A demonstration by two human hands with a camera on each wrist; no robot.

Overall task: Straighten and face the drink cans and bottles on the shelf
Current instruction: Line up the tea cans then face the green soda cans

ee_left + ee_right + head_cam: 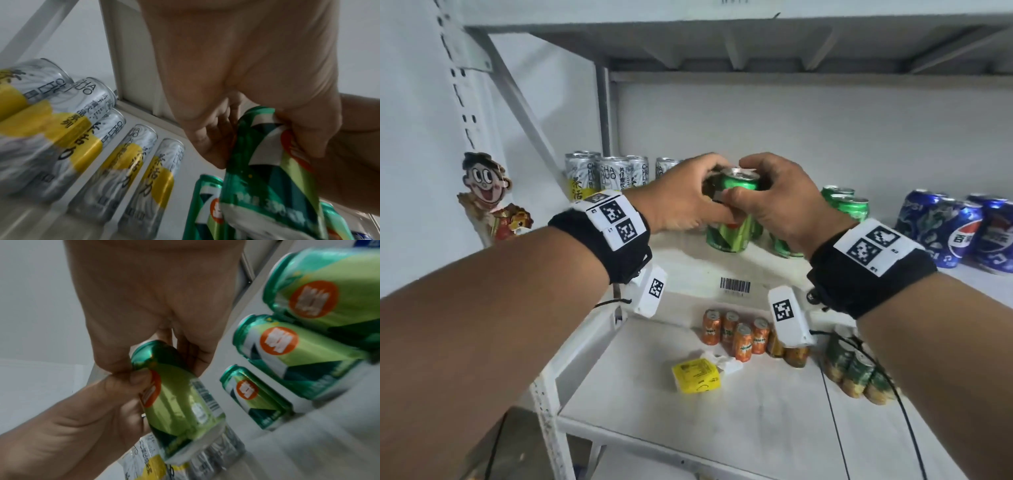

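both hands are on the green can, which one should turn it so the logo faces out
Probably the right hand. Its thumb and fingers pinch the green can by the top rim, a grip suited to twisting. The left hand also grips near the top and can steady it.

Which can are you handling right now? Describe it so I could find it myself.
Look at the upper white shelf, between the silver-and-yellow cans and the blue cans. Among the green cans there, it is the front green can. It is the only one gripped near its top by both the left hand and right hand.
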